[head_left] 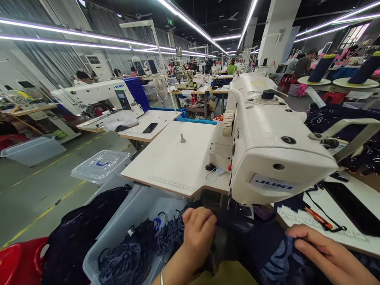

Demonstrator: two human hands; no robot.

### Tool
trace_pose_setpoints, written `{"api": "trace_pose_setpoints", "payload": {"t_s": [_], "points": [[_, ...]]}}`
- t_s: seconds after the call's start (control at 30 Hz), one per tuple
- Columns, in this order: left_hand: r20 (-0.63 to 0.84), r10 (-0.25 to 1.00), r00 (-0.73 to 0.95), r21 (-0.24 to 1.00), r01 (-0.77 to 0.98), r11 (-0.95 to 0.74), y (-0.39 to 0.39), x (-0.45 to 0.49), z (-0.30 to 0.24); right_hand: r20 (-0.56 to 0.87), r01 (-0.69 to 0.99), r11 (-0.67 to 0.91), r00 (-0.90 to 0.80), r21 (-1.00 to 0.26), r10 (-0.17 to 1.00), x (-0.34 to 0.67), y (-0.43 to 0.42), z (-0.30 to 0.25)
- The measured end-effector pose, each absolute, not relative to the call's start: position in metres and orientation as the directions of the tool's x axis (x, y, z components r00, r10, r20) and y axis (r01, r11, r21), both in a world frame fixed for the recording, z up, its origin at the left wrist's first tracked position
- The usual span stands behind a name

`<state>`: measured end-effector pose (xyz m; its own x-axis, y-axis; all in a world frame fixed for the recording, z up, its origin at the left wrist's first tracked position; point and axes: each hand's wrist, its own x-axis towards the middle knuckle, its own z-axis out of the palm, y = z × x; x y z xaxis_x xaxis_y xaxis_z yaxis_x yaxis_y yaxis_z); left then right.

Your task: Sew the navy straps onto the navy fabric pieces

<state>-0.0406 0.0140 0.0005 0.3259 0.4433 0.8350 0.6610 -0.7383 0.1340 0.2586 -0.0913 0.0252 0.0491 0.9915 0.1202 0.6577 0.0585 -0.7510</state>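
Note:
My left hand (198, 233) is curled into a fist around dark navy fabric (252, 241) that lies across my lap, just below the head of a white Juki sewing machine (267, 134). My right hand (329, 255) rests on the same fabric at the lower right, fingers pressed together along a fold. The cloth runs up under the machine head, where the needle area is hidden. A clear plastic bin (124, 225) at my left holds several dark patterned pieces (139, 247).
White sewing table (175, 158) extends left of the machine. Orange snips (319, 217) and a black phone (352, 206) lie on the table at right. A red tub (18, 263) with dark cloth, a bin lid (101, 165) and neighbouring machines (101, 99) stand left. People work further back.

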Motion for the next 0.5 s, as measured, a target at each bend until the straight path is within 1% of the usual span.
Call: {"api": "trace_pose_setpoints", "payload": {"t_s": [0.03,0.07,0.1,0.13,0.2,0.23,0.27,0.3,0.33,0.37,0.4,0.43,0.47,0.5], "points": [[0.847,0.45,0.283,0.138,0.7,-0.7,0.021,-0.05,0.001,0.121,0.669,0.12,-0.046,-0.733,0.992,0.247,-0.083,0.029],[0.852,0.462,0.246,0.143,0.74,-0.657,0.027,-0.059,0.0,0.171,0.697,0.189,-0.096,-0.692,0.981,0.234,-0.072,0.03],[0.851,0.476,0.222,0.143,0.774,-0.617,0.034,-0.067,0.0,0.272,0.731,0.271,-0.121,-0.626,0.955,0.222,-0.062,0.028],[0.847,0.489,0.208,0.139,0.802,-0.582,0.039,-0.073,0.0,0.401,0.776,0.341,-0.124,-0.531,0.907,0.211,-0.052,0.025],[0.831,0.514,0.213,0.12,0.833,-0.54,0.044,-0.079,0.0,0.543,0.86,0.385,-0.157,-0.335,0.825,0.192,-0.035,0.017],[0.822,0.519,0.235,0.103,0.835,-0.541,0.044,-0.078,0.0,0.585,0.892,0.38,-0.177,-0.244,0.792,0.185,-0.031,0.014],[0.807,0.511,0.296,0.064,0.817,-0.574,0.041,-0.074,0.001,0.603,0.916,0.365,-0.198,-0.168,0.773,0.18,-0.028,0.013],[0.782,0.478,0.4,-0.003,0.77,-0.638,0.038,-0.069,0.002,0.611,0.932,0.347,-0.212,-0.11,0.763,0.177,-0.027,0.012],[0.739,0.416,0.529,-0.09,0.69,-0.718,0.032,-0.063,0.003,0.608,0.941,0.328,-0.217,-0.077,0.764,0.175,-0.028,0.013],[0.671,0.33,0.664,-0.182,0.579,-0.795,0.027,-0.055,0.004,0.597,0.948,0.308,-0.205,-0.075,0.776,0.175,-0.03,0.013],[0.588,0.246,0.771,-0.257,0.466,-0.847,0.021,-0.047,0.006,0.574,0.952,0.287,-0.177,-0.106,0.799,0.175,-0.032,0.014],[0.511,0.189,0.838,-0.304,0.382,-0.873,0.016,-0.04,0.008,0.544,0.949,0.269,-0.14,-0.166,0.827,0.176,-0.034,0.013],[0.456,0.167,0.874,-0.324,0.338,-0.884,0.012,-0.034,0.009,0.51,0.936,0.249,-0.092,-0.249,0.855,0.177,-0.036,0.012],[0.423,0.175,0.889,-0.324,0.329,-0.887,0.008,-0.029,0.011,0.467,0.91,0.219,-0.032,-0.351,0.884,0.178,-0.037,0.01]]}}
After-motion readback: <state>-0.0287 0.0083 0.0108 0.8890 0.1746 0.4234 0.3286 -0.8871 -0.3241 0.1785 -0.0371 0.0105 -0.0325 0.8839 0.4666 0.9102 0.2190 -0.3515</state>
